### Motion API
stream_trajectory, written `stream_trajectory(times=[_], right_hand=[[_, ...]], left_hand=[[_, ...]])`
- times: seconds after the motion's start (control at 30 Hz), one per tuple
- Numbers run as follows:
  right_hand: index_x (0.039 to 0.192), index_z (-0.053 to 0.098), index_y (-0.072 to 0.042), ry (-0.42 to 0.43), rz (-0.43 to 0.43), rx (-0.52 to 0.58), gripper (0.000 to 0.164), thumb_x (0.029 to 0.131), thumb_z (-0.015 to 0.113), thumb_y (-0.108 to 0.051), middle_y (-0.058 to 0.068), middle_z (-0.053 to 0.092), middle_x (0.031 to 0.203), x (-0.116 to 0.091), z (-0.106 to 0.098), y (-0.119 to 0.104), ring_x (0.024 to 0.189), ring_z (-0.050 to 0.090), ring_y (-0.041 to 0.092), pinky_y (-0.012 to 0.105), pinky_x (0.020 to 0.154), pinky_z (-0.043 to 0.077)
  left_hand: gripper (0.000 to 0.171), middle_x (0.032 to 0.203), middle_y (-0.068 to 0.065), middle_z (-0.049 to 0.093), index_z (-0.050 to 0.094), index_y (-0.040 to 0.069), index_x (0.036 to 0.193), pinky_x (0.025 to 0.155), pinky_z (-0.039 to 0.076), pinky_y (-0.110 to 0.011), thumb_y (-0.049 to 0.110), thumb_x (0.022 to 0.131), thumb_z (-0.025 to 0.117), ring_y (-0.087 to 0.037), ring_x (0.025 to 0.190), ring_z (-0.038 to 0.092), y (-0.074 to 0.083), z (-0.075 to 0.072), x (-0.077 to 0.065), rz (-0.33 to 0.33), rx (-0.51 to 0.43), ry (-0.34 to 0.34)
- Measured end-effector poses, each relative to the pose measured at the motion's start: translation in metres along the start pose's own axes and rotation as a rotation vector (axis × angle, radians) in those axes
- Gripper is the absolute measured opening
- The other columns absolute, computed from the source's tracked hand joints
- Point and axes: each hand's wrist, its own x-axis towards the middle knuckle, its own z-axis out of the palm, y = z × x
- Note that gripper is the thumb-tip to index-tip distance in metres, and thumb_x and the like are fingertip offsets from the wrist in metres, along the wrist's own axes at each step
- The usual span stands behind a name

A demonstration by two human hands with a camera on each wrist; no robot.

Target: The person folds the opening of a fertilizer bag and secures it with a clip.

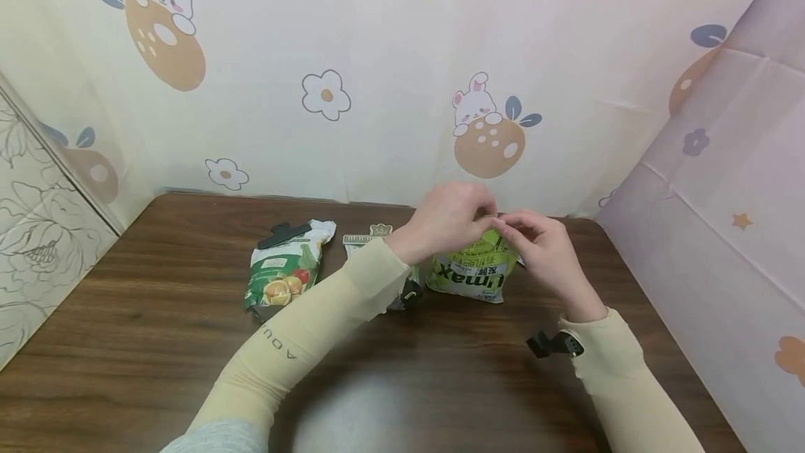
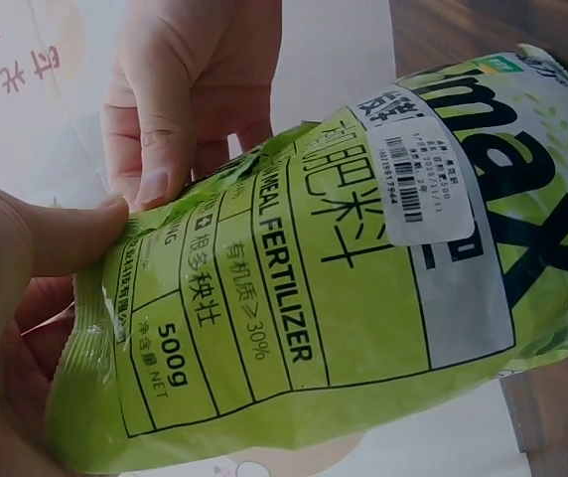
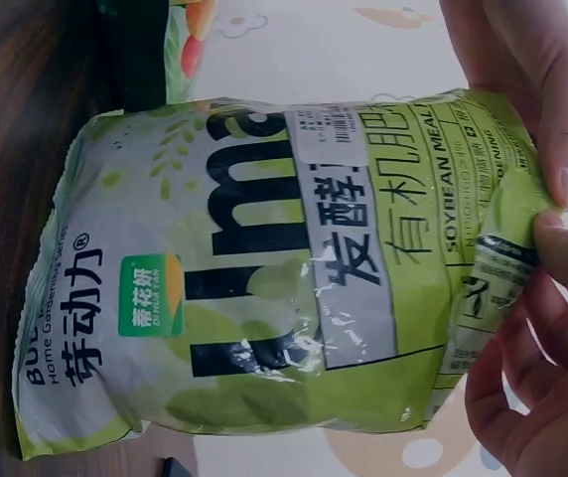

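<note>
A green and white bag of soybean meal fertilizer (image 1: 473,275) stands on the wooden table, its large print upside down in the head view. At its upper end, my left hand (image 1: 449,221) pinches the edge from the left. My right hand (image 1: 546,252) pinches the same edge from the right, fingertips close to the left hand's. Up close in the right wrist view, a corner of the green film (image 3: 507,238) is folded over by the right thumb. A white barcode label (image 2: 418,184) is stuck on the front in the left wrist view.
Left of my left arm lies a green and white bag with fruit pictures (image 1: 283,275), a black clip (image 1: 283,235) across its top. Another package (image 1: 358,242) is mostly hidden behind my left forearm. A patterned curtain (image 1: 390,138) hangs along the table's back edge.
</note>
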Motion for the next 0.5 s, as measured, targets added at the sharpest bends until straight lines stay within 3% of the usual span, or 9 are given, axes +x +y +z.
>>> stream_trajectory(times=[0.33,0.5], right_hand=[[0.100,0.075,-0.007,-0.027,-0.062,-0.036,0.012,0.091,0.071,0.000,0.004,0.071,0.098,0.000,-0.006,0.007,0.080,0.064,0.010,0.020,0.069,0.050],[0.096,0.073,-0.002,-0.063,-0.103,-0.073,0.013,0.087,0.071,0.007,0.009,0.070,0.093,0.002,-0.009,0.015,0.076,0.063,0.011,0.018,0.067,0.050]], left_hand=[[0.011,0.081,0.015,0.061,0.071,0.021,0.088,0.068,0.044,-0.022,0.030,0.095,0.070,-0.004,0.076,0.054,0.002,-0.001,-0.002,-0.023,-0.030,-0.009],[0.012,0.080,0.015,0.061,0.070,0.021,0.087,0.066,0.044,-0.021,0.031,0.094,0.070,-0.004,0.076,0.054,0.001,-0.001,-0.003,-0.026,-0.050,-0.006]])
